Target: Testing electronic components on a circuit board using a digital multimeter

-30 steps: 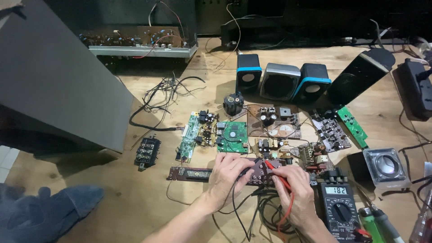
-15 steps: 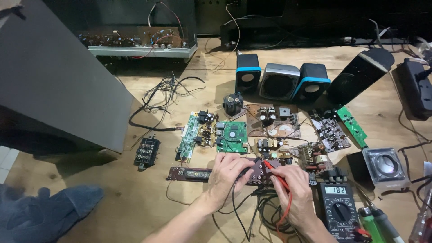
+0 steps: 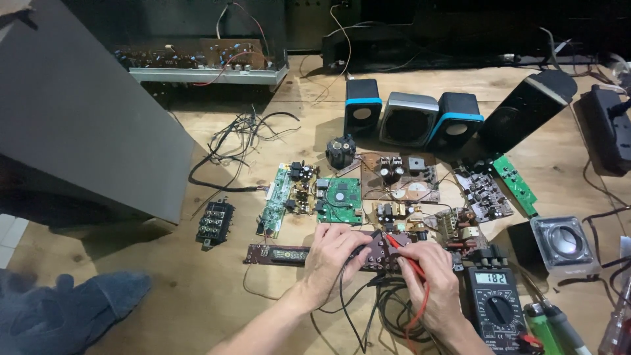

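The fingers of the right hand (image 3: 430,286) are pinched round a red probe (image 3: 402,253), held like a pen so its tip slants down onto a small dark circuit board (image 3: 380,250) lying on the wooden surface (image 3: 197,289) in front of the person. The fingers of the left hand (image 3: 335,253) are curled down over the left part of that same board; they appear to pin it flat and may guide a black lead onto it, though what they grip is hidden under the knuckles. The red lead (image 3: 420,309) loops back under the right wrist to a black multimeter (image 3: 498,306) just beside that hand, its display turned up toward the wearer so it can be read while both hands stay on the board. Black cables (image 3: 374,309) coil between the forearms. A long narrow board (image 3: 279,253) lies touching or just left of the left hand. Farther out, more boards are spread flat in a cluster, among them a green square board (image 3: 342,197) and a brown board (image 3: 397,177). Behind them stand blue-trimmed speakers (image 3: 411,115), and a large grey panel (image 3: 79,131) leans at the left.
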